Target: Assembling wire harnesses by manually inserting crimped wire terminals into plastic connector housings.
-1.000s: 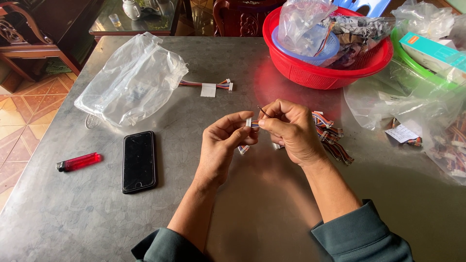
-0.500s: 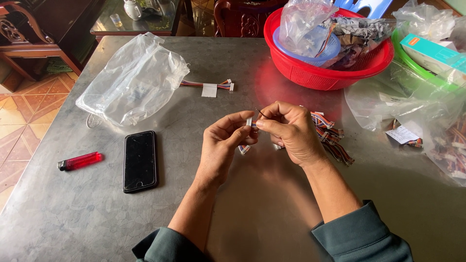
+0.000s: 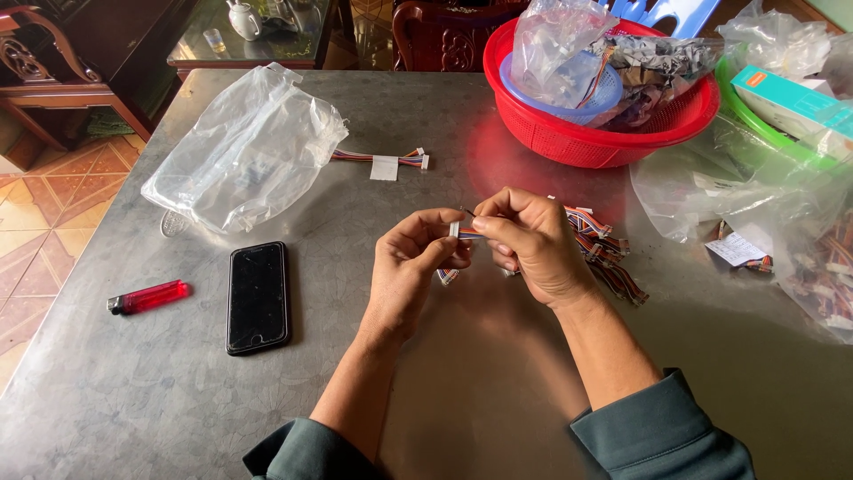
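Observation:
My left hand (image 3: 410, 267) pinches a small white connector (image 3: 455, 229) with coloured wires between thumb and forefinger, just above the grey table (image 3: 462, 400). My right hand (image 3: 533, 242) meets it from the right, fingertips closed on the same little wire harness. Behind my right hand lies a loose pile of multicoloured wire harnesses (image 3: 604, 253). Another harness with a white tag (image 3: 382, 163) lies farther back on the table.
A black phone (image 3: 258, 296) and a red lighter (image 3: 147, 297) lie at the left. A clear plastic bag (image 3: 244, 151) sits at the back left. A red basket (image 3: 604, 133) with bags stands behind; more bags of harnesses (image 3: 800, 240) and a green basket (image 3: 764, 133) lie at the right.
Both hands stay together over the same spot on the small connector; only slight finger shifts show.

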